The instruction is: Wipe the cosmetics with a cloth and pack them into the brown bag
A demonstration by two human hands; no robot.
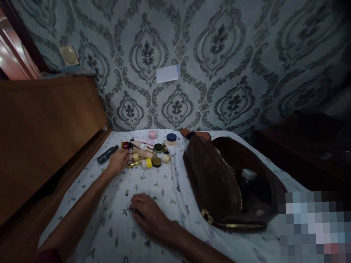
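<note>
Head view shows small cosmetics (147, 153) at eleven o'clock on the bed (116, 235), which I judge light, hard, slick, best pinched mid-barrel; fingers of my left hand (118, 161) curl there, hold unclear, right hand (148, 215) flat, empty.

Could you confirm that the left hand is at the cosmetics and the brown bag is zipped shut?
Not quite: the head view shows the brown bag open, a bottle inside. The left hand is indeed at the cosmetics.
</note>
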